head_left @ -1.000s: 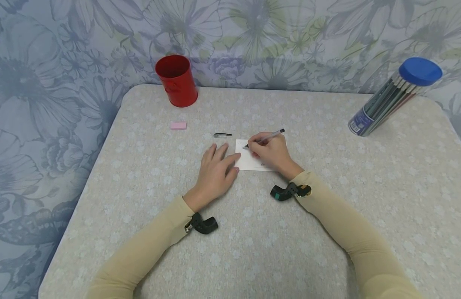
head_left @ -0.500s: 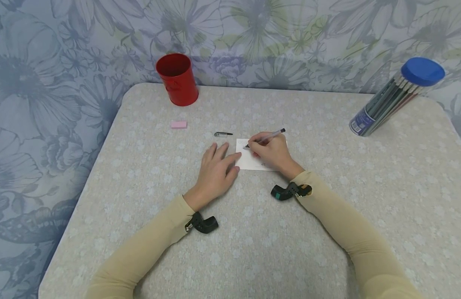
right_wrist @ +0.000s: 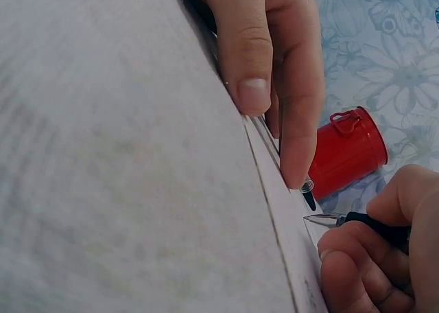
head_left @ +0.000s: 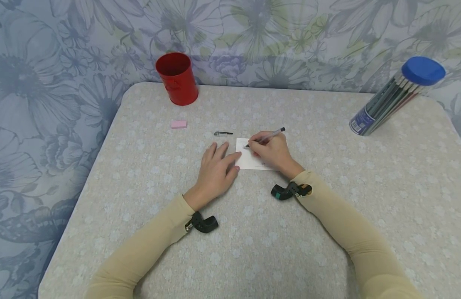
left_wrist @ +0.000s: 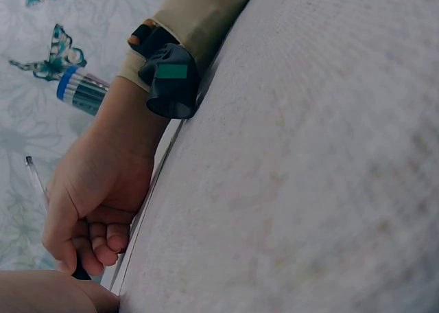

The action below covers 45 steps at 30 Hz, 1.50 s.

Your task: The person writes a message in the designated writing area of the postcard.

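My right hand [head_left: 272, 153] grips a clear-barrelled pen [head_left: 269, 136] with a dark grip and end. Its metal tip meets the upper left part of a small white sheet of paper [head_left: 246, 162], as the right wrist view also shows at the pen tip [right_wrist: 322, 219]. Faint marks show low on the sheet, and the hand hides its right side. My left hand [head_left: 216, 171] lies flat with fingers spread, its index fingertip on the sheet's left edge and thumb beside the lower corner. Just beyond those fingers lies a pen cap [head_left: 223, 133] with a black clip.
A pink eraser-like block [head_left: 179, 124] lies at the left of the patterned table [head_left: 230, 257]. Behind it, a red metal pail [head_left: 180, 83] stands near the wall. At the back right is a clear tube of pencils [head_left: 383, 99] with a blue lid.
The head view has shifted very slightly. Both hands, the pen and the paper hold almost the same places.
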### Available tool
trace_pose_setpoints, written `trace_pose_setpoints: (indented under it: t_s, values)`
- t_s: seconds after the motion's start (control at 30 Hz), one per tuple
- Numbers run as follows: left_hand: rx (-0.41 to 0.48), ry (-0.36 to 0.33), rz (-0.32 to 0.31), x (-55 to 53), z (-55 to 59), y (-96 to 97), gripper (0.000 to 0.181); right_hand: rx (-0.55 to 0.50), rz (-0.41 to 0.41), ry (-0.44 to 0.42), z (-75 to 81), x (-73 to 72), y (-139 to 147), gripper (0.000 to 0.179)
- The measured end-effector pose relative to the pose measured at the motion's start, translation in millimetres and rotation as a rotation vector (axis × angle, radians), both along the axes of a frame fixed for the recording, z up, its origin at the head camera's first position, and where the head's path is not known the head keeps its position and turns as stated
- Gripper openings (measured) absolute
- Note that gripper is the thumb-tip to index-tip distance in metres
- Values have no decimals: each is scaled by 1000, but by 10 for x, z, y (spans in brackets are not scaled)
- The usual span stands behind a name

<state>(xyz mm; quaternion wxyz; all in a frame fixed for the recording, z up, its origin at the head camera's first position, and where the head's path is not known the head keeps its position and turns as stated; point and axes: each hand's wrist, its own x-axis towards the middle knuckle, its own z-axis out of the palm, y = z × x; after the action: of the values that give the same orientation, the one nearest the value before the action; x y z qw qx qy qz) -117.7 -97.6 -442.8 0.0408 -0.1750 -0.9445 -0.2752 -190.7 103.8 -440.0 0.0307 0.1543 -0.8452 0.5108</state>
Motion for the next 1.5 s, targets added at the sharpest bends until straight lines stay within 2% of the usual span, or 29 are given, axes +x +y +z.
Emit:
trace_pose_setpoints:
  t_s: [0.33, 0.63, 1.17, 1.33, 1.5]
  values:
    - [-1, 1, 0, -6, -8, -4, 37, 42, -13, 71, -7, -9, -6, 14]
    - [4, 7, 2, -6, -9, -1, 37, 30, -19, 68, -35, -15, 3, 15]
    - [-3, 0, 6, -11, -15, -5, 37, -17, -23, 43, -15, 11, -12, 14]
    - [-7, -10, 6, -11, -13, -3, 37, -56, -34, 1, -8, 20, 8, 15]
    - [-2, -7, 1, -11, -4, 7, 38, -35, -45, -42, 9, 5, 51, 16]
